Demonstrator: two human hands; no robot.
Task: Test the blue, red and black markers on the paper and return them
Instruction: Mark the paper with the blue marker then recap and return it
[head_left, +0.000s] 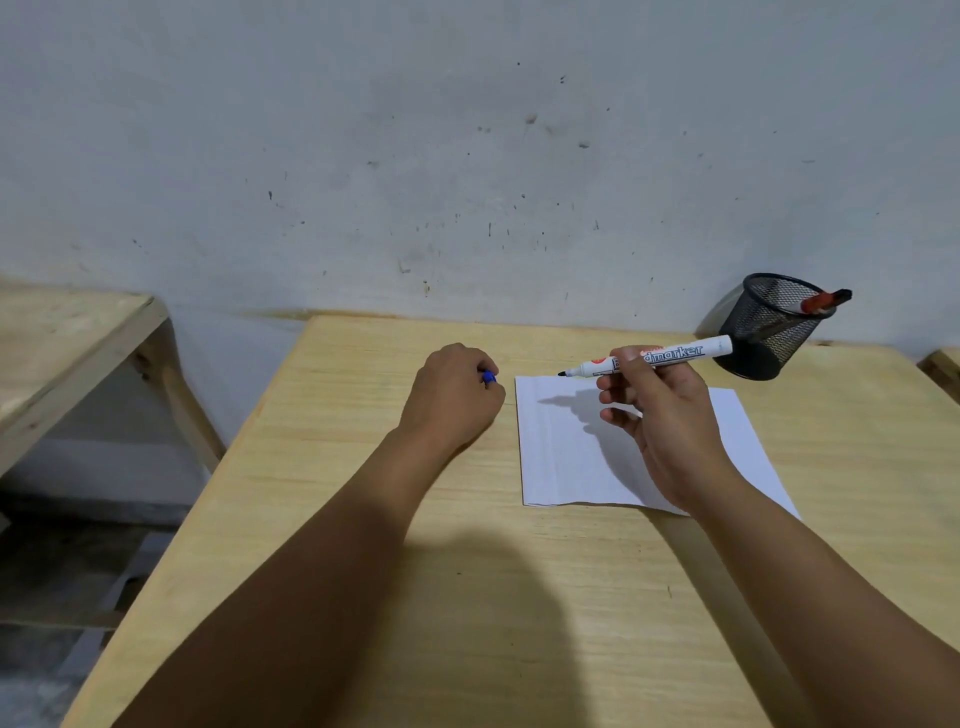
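An uncapped marker (654, 358) is pinched in the right hand (660, 415) above the paper (566, 457), its blue cap (488, 376) enclosed in the left hand (457, 400); the table (363, 467) may be inked if the tip strays past the paper's edge.

A white-barrelled marker (655, 359) with dark blue lettering, a red spot and a dark tip sits between the right fingers (618, 382). A small bright blue cap (488, 376) peeks from the left fingers (480, 371). Under the right fingers lies a plain white sheet of paper (566, 457) — unmarked — on the pale yellow wood-grain table (363, 467). Beyond the right fingers, a black wire-mesh cup (763, 332) shows red and black marker ends (826, 300).
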